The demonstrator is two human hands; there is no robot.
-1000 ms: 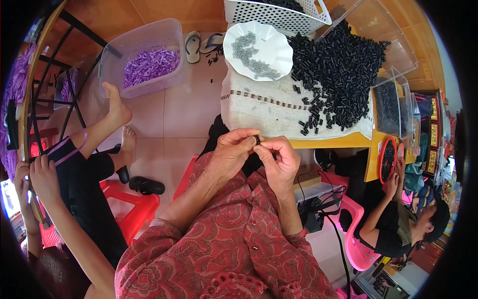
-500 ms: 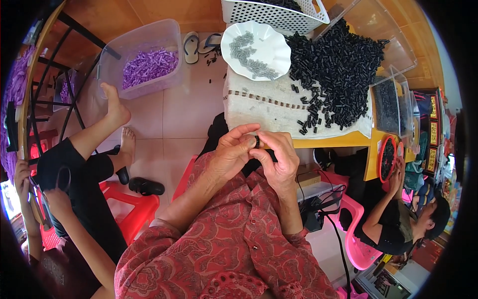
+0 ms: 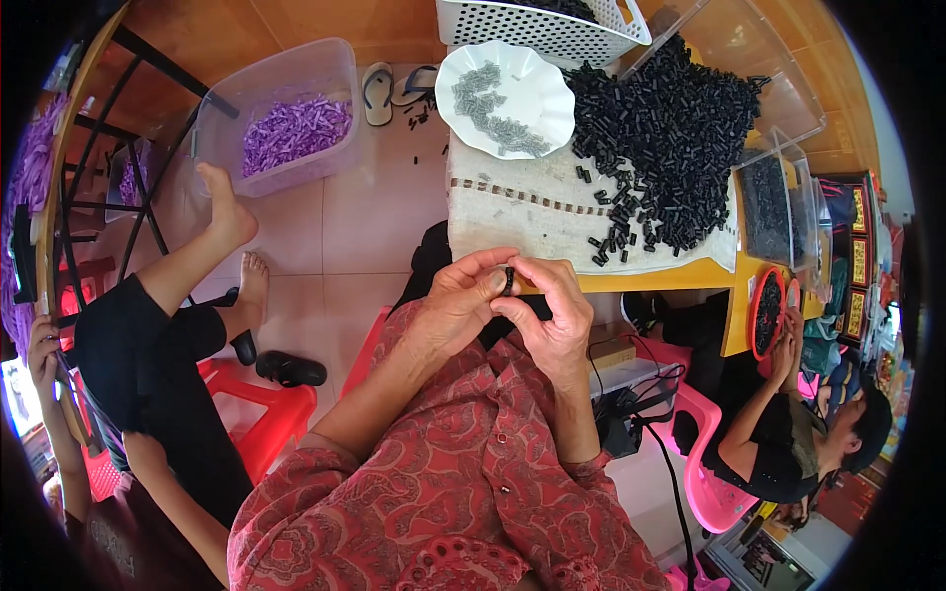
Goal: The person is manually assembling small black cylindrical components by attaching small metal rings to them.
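Note:
In front of my chest, at the table's near edge, a small black ridged plastic piece [image 3: 508, 282] sits between my two hands. My left hand [image 3: 455, 305] pinches it between thumb and fingers. From the other side, my right hand [image 3: 554, 315] bends its index finger and thumb around the same piece. Beyond them, a white cloth with a brown dashed stripe [image 3: 522, 227] covers the table. On it stand a scalloped white plate [image 3: 554, 103] of small clear pieces and, to its right, a large heap of black tube-shaped pieces [image 3: 680, 138].
A white perforated basket [image 3: 552, 32] stands behind the plate. Clear bins [image 3: 774, 212] line the table's right side. On the left floor is a tub of purple pieces [image 3: 276, 182]. A person sits at left; another at right handles a red round tray [image 3: 767, 313].
My hands stay nearly in place, and the black piece between them shows more fully. The person at left has lowered one hand from near the knee.

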